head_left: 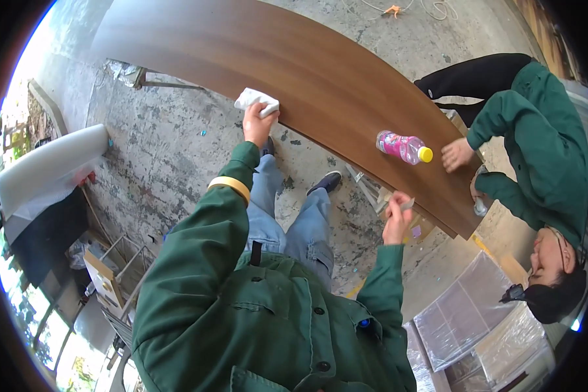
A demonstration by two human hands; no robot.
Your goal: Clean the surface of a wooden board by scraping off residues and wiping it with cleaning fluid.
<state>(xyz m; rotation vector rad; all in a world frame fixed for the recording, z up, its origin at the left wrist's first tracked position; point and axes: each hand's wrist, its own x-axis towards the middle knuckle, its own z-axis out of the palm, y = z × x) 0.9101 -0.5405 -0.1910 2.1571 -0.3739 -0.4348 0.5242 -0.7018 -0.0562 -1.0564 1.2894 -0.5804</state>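
Note:
My left hand (pixel 257 124) is closed on a folded white cloth (pixel 255 100), pressed against the near edge of a long brown wood panel (pixel 294 72). My right hand (pixel 396 219) is raised beside the panel's near edge, toward the right end. Its fingers pinch a small pale flat piece (pixel 407 204), too small to name. On the panel lies a clear bottle (pixel 400 146) with a pink label and yellow cap, on its side. A co-worker's hand (pixel 458 155) rests on the panel beside the cap; their other hand holds something white (pixel 480 208) at the panel's end.
The co-worker in green (pixel 549 150) leans in at the right. Plastic-wrapped panels (pixel 467 307) stand at lower right. A large white foam roll (pixel 52 166) and a metal frame (pixel 127 261) are at left. Metal supports (pixel 366 186) show under the panel; an orange tool (pixel 392 11) lies beyond.

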